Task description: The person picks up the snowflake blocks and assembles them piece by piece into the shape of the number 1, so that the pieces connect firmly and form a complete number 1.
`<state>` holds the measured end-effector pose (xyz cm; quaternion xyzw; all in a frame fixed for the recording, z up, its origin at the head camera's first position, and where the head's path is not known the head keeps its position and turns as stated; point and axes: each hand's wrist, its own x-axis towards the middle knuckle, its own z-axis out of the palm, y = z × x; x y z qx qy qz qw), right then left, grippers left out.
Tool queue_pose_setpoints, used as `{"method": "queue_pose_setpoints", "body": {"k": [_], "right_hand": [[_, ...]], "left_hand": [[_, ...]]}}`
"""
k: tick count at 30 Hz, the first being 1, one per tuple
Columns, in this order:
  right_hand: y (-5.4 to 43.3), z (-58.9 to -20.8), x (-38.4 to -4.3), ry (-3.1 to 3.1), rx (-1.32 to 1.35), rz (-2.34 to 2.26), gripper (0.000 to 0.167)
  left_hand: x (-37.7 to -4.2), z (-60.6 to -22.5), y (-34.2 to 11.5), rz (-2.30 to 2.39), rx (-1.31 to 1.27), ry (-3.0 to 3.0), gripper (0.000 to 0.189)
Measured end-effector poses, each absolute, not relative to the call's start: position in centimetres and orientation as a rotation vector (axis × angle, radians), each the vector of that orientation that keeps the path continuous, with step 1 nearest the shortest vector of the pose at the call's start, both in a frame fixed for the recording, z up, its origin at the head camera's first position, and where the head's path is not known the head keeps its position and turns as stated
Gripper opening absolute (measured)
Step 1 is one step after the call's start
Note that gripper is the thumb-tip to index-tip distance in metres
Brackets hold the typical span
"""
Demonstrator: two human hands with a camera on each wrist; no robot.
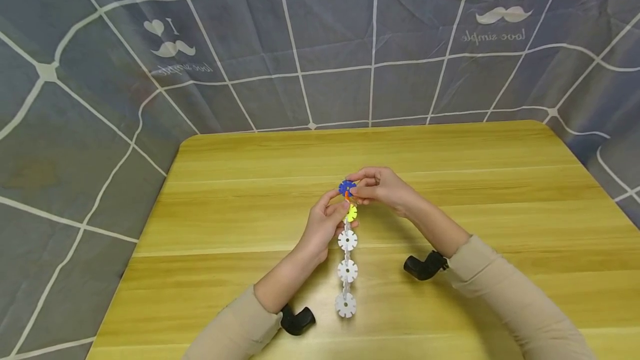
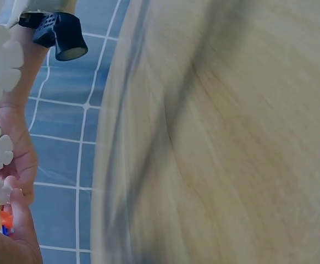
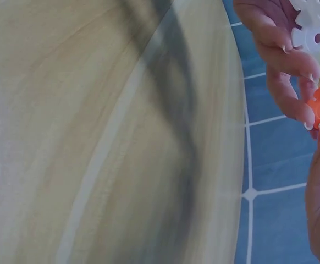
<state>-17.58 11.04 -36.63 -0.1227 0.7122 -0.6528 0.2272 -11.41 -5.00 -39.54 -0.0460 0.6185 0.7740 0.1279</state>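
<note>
A chain of notched plastic snowflake discs runs toward the person in the head view, several white discs making up its near part. Beyond them come a yellow disc, an orange disc and a blue disc at the far end. My left hand pinches the chain around the yellow and orange discs, thumb on top. With thumb and fingers, my right hand grips the blue disc, right against the orange one. Fingers partly cover the orange disc.
Under the hands lies a wooden table with rounded far corners. Grey curtains with white lines hang behind it and at both sides. A black wrist device sits by the left cuff, another black device by the right cuff.
</note>
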Motion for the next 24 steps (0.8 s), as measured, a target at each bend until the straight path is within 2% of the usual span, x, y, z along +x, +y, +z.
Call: {"method": "queue_pose_setpoints", "body": {"k": [7,18,24], "right_hand": [[11.4,-37.6,-17.5,1.978,-0.302,-1.773,0.043],[11.9,-38.3,-16.2,1.883,-0.345,-1.735,0.043],[12.0,-38.7,-15.5,1.813,-0.339,-1.76,0.058]], "left_hand": [[-11.8,-39.7,-5.2,2.252,-0.122,1.805,0.041],[-12.6,-39.6,-5.8,2.268,-0.187,1.853,0.038],[-13.0,-39.4,-5.9,2.294,-0.207,1.866,0.039]]}}
